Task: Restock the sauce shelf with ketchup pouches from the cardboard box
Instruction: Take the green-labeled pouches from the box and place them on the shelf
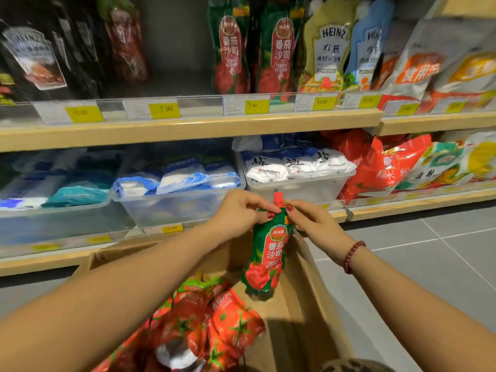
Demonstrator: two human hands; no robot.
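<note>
A green and red ketchup pouch [265,256] with a red cap hangs upright above the cardboard box [308,296]. My left hand [241,210] and my right hand [311,218] both pinch its top corners beside the cap. Several more red ketchup pouches [214,320] lie in the box below. Two matching ketchup pouches [255,49] stand on the upper sauce shelf [188,127], with a gap to their left.
Heinz pouches [330,47] stand right of the ketchup; dark pouches [35,52] stand at far left. Clear bins of salt bags [298,167] fill the lower shelf, red and yellow bags [402,165] beside them. Grey tiled floor [429,251] lies to the right.
</note>
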